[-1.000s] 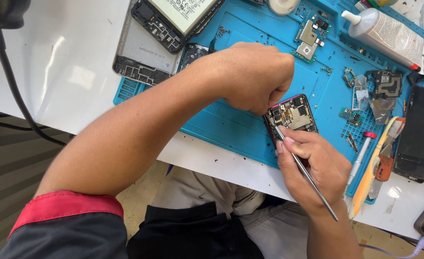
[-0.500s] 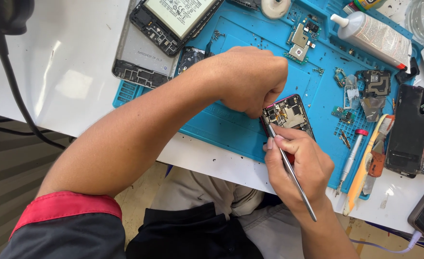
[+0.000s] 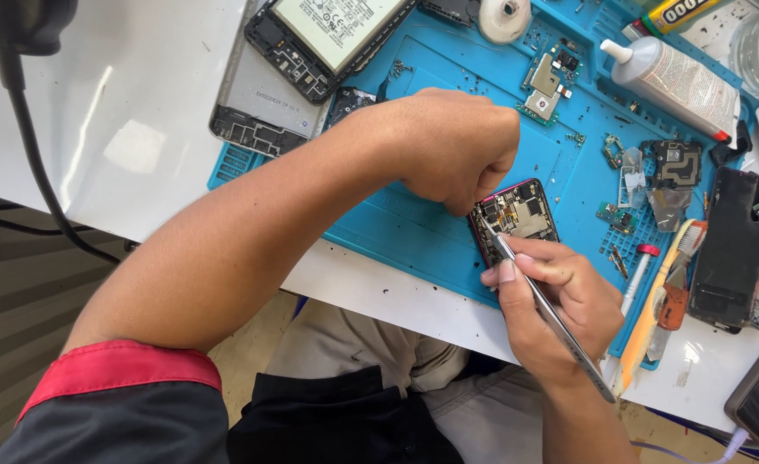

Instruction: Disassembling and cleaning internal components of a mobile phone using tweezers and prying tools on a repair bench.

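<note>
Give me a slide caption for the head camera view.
Left hand steadies an opened phone while right hand probes it with tweezers.

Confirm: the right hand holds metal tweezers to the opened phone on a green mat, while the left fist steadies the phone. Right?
Not quite: the mat is blue, not green, as the head view shows. Otherwise correct: the right hand holds tweezers to the phone, and the left fist steadies it.

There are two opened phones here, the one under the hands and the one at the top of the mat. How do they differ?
The small opened phone lies near the table edge, pinned by the left hand and probed with tweezers in the right hand; the larger opened phone lies untouched at the mat's far end. The small one shows bare circuitry; the larger shows a white-labelled battery. Both lack back covers.
</note>
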